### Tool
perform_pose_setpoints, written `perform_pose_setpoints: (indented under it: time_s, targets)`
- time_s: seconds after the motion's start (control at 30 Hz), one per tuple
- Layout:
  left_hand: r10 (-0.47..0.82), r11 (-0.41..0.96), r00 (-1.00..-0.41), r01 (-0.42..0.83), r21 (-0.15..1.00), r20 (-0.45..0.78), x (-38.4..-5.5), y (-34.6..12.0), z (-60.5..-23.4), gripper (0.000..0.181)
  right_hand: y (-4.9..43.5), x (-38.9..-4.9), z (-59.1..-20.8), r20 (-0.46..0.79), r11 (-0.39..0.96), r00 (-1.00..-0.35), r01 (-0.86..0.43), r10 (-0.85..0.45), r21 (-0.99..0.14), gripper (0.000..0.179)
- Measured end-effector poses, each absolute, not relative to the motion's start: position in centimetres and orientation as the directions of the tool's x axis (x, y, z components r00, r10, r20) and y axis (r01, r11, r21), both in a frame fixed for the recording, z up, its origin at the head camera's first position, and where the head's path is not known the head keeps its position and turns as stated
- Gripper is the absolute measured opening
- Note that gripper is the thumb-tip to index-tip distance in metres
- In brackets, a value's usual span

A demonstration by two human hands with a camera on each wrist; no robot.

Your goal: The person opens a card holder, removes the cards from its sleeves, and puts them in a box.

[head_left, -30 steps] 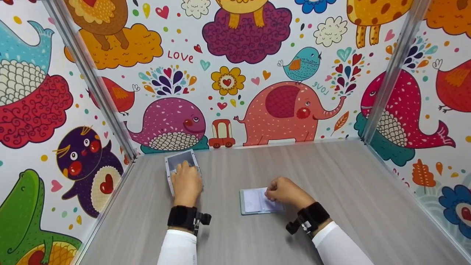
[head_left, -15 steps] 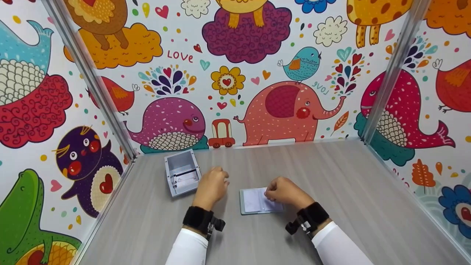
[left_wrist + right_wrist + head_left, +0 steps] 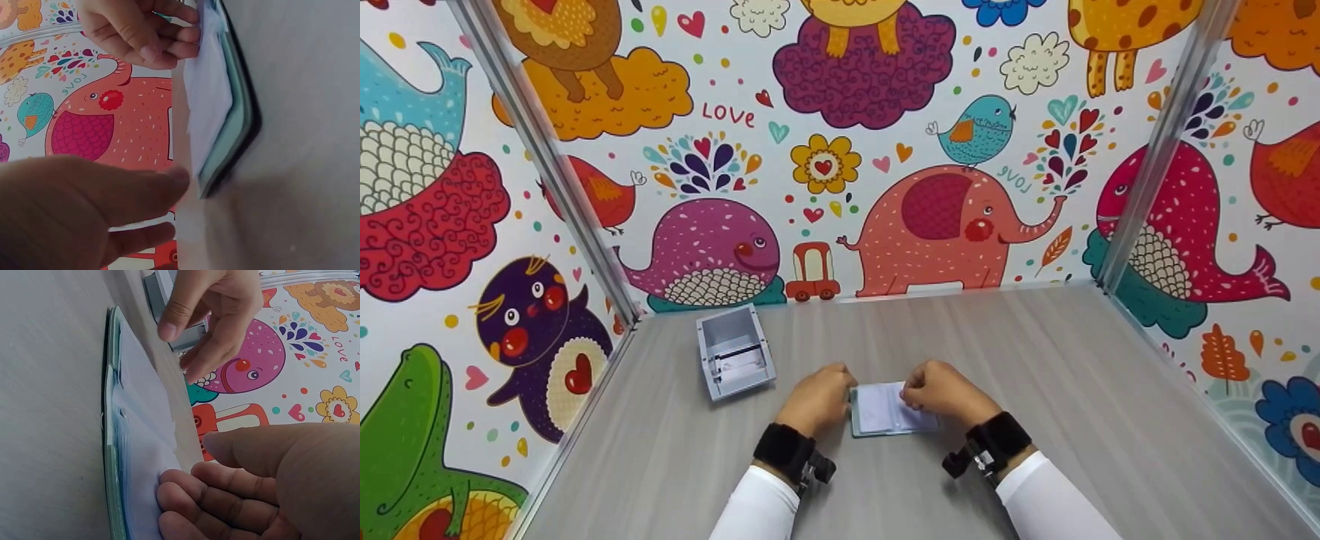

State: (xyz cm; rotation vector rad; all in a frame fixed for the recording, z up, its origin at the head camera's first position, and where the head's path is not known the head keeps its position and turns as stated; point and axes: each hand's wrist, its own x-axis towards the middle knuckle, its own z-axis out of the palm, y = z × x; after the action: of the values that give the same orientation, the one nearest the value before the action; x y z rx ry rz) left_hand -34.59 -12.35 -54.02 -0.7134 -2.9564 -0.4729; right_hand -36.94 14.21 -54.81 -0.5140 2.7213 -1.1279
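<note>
A small booklet (image 3: 876,409) lies open on the table, with a pale green cover and white pages in what look like clear sleeves. Beside its left edge is my left hand (image 3: 817,399), nothing visible in it; the left wrist view shows its thumb (image 3: 163,188) and fingers spread apart near the cover's corner. My right hand (image 3: 949,390) rests at the right-hand page. In the right wrist view its loosely bent fingers (image 3: 185,495) touch the page edges, while the thumb (image 3: 236,444) stays apart from them.
To the left, a grey open-topped box (image 3: 766,352) stands near the back wall, with whitish flat items (image 3: 741,365) and a dark bar inside. Walls with animal drawings enclose the wood-look table (image 3: 1035,345) at the back and both sides.
My left hand has come out of the grey box and moved right, to the booklet's left edge. My right hand and the booklet have stayed in place.
</note>
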Motion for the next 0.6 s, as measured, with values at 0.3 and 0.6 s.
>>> perform_pose_setpoints:
  time_s: [0.3, 0.6]
  targets:
    - [0.438, 0.847, -0.898, 0.427, 0.315, 0.039, -34.2, -11.5, -54.1, 0.032, 14.2, -37.0, -54.9, 0.008, 0.649, -0.925, -0.272, -0.379, -0.711, 0.018]
    - [0.441, 0.848, -0.896, 0.435, 0.303, 0.053, -33.7, -11.0, -54.2, 0.037, 14.3, -36.8, -54.6, -0.029, 0.648, -0.93, -0.233, -0.367, -0.725, 0.018]
